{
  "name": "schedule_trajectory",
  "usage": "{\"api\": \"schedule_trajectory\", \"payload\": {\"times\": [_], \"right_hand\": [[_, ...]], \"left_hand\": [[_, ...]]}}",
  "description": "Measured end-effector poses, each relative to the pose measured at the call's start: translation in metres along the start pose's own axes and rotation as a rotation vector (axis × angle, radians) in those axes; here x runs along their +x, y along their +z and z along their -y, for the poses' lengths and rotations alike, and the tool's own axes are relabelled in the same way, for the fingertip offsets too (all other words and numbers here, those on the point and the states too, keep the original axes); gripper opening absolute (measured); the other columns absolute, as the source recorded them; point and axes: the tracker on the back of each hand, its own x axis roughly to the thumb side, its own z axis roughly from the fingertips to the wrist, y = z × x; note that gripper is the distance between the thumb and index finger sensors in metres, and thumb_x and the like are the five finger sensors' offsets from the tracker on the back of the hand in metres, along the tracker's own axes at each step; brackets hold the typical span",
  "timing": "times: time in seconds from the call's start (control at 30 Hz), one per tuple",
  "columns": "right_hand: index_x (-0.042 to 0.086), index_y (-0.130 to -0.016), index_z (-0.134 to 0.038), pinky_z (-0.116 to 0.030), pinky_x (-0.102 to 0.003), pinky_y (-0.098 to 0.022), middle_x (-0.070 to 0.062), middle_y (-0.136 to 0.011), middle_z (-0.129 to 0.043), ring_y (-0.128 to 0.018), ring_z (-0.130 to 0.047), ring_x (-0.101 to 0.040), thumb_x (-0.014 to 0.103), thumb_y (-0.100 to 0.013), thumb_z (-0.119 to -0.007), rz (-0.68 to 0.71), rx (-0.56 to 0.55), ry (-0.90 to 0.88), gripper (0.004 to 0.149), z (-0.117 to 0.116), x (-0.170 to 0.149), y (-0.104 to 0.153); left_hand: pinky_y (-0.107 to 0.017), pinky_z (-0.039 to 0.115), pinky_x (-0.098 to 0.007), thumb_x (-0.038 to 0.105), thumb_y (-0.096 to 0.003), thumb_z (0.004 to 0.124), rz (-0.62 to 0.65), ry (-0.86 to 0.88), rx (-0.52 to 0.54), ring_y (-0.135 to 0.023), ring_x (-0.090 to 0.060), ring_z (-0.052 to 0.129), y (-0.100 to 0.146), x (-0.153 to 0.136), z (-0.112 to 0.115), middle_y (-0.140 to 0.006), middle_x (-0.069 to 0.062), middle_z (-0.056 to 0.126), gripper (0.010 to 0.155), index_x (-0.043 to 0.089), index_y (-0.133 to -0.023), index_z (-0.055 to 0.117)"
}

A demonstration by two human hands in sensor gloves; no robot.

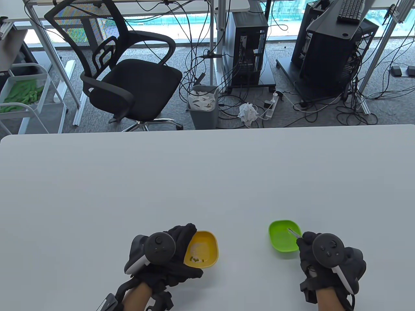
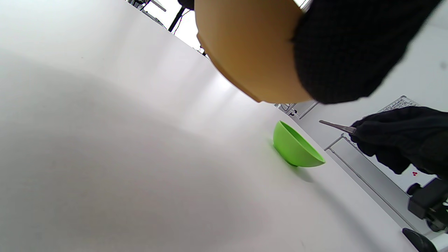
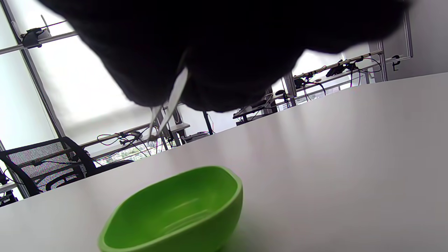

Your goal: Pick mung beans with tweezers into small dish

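A yellow dish (image 1: pixel 202 248) with several mung beans (image 1: pixel 195 259) near its front wall sits at the table's front middle. My left hand (image 1: pixel 168 256) grips its left rim and holds it tilted; its underside shows in the left wrist view (image 2: pixel 252 52). My right hand (image 1: pixel 321 256) pinches metal tweezers (image 1: pixel 294 232). Their tips hang over the green dish (image 1: pixel 283 239), which looks empty. In the right wrist view the tweezers (image 3: pixel 168 108) point down above the green dish (image 3: pixel 182 213), tips slightly apart, with no bean visible between them.
The white table (image 1: pixel 194 181) stretches far behind both dishes. Beyond its far edge are an office chair (image 1: pixel 123 71), a bin (image 1: pixel 203 107) and computer towers with cables on the floor.
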Motion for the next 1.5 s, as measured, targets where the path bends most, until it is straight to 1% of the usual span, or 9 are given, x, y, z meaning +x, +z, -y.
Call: {"api": "schedule_trajectory", "payload": {"times": [0.53, 0.73, 0.8, 0.97, 1.0, 1.1, 1.2, 1.33, 1.5], "right_hand": [[0.005, -0.071, -0.097, -0.087, -0.031, -0.021, -0.017, -0.058, -0.097, -0.029, -0.094, -0.014, 0.031, -0.046, -0.090, -0.019, 0.021, -0.022, 0.037, -0.002, -0.004, 0.001], [0.005, -0.072, -0.097, -0.086, -0.031, -0.021, -0.017, -0.057, -0.097, -0.029, -0.094, -0.014, 0.031, -0.046, -0.089, 0.015, -0.019, -0.036, 0.038, 0.004, 0.005, 0.004], [0.004, -0.072, -0.097, -0.086, -0.031, -0.021, -0.017, -0.058, -0.097, -0.029, -0.094, -0.014, 0.032, -0.046, -0.089, 0.073, -0.038, -0.046, 0.038, 0.011, 0.023, 0.008], [0.004, -0.072, -0.096, -0.086, -0.031, -0.021, -0.017, -0.058, -0.097, -0.029, -0.094, -0.014, 0.032, -0.047, -0.089, 0.225, -0.022, -0.080, 0.038, 0.017, 0.081, 0.014], [0.004, -0.072, -0.096, -0.086, -0.031, -0.021, -0.017, -0.058, -0.097, -0.029, -0.094, -0.014, 0.032, -0.047, -0.089, 0.277, -0.011, -0.084, 0.038, 0.016, 0.100, 0.017], [0.004, -0.072, -0.096, -0.086, -0.031, -0.021, -0.017, -0.058, -0.097, -0.029, -0.094, -0.014, 0.032, -0.047, -0.089, 0.388, 0.001, -0.105, 0.038, 0.007, 0.140, 0.023], [0.004, -0.072, -0.096, -0.086, -0.031, -0.021, -0.017, -0.058, -0.097, -0.029, -0.094, -0.014, 0.032, -0.047, -0.089, 0.479, 0.035, -0.093, 0.038, -0.009, 0.168, 0.034], [0.005, -0.072, -0.096, -0.086, -0.031, -0.021, -0.017, -0.058, -0.097, -0.029, -0.094, -0.014, 0.032, -0.047, -0.089, 0.550, 0.108, -0.047, 0.038, -0.026, 0.181, 0.048], [0.005, -0.072, -0.097, -0.086, -0.031, -0.021, -0.017, -0.058, -0.097, -0.029, -0.094, -0.014, 0.032, -0.046, -0.090, 0.595, 0.176, 0.013, 0.038, -0.038, 0.188, 0.057]], "left_hand": [[-0.077, 0.023, -0.069, 0.061, -0.0354, 0.095, -0.003, 0.013, -0.003, -0.114, -0.044, 0.031, -0.001, -0.001, 0.001, -0.120, -0.011, 0.031, 0.118, 0.015, -0.115, 0.021], [-0.077, 0.023, -0.069, 0.060, -0.0353, 0.095, -0.007, 0.015, -0.002, -0.114, -0.044, 0.031, -0.001, -0.001, 0.001, -0.120, -0.012, 0.031, 0.118, 0.015, -0.115, 0.021], [-0.077, 0.023, -0.069, 0.060, -0.0355, 0.095, -0.010, 0.019, 0.000, -0.114, -0.044, 0.031, -0.001, -0.001, 0.001, -0.120, -0.011, 0.031, 0.118, 0.015, -0.115, 0.021], [-0.077, 0.023, -0.069, 0.060, -0.0353, 0.096, -0.014, 0.022, 0.007, -0.114, -0.044, 0.031, -0.001, -0.002, 0.000, -0.120, -0.012, 0.031, 0.118, 0.015, -0.115, 0.021], [-0.077, 0.023, -0.069, 0.060, -0.0353, 0.096, -0.013, 0.023, 0.009, -0.114, -0.044, 0.031, -0.001, -0.002, 0.000, -0.120, -0.011, 0.031, 0.118, 0.015, -0.115, 0.021], [-0.077, 0.023, -0.069, 0.060, -0.0352, 0.096, -0.008, 0.029, 0.007, -0.115, -0.044, 0.031, -0.001, -0.002, 0.000, -0.120, -0.011, 0.031, 0.118, 0.016, -0.115, 0.021], [-0.077, 0.023, -0.069, 0.060, -0.0350, 0.096, -0.010, 0.025, 0.004, -0.114, -0.044, 0.031, -0.002, -0.002, 0.001, -0.120, -0.011, 0.031, 0.118, 0.015, -0.115, 0.021], [-0.077, 0.023, -0.069, 0.060, -0.0349, 0.096, -0.015, 0.021, 0.002, -0.115, -0.044, 0.031, -0.002, -0.002, 0.001, -0.120, -0.011, 0.032, 0.119, 0.015, -0.115, 0.021], [-0.077, 0.023, -0.069, 0.060, -0.0348, 0.096, -0.013, 0.016, -0.005, -0.115, -0.044, 0.031, -0.004, -0.001, 0.002, -0.120, -0.011, 0.031, 0.119, 0.015, -0.115, 0.021]]}}
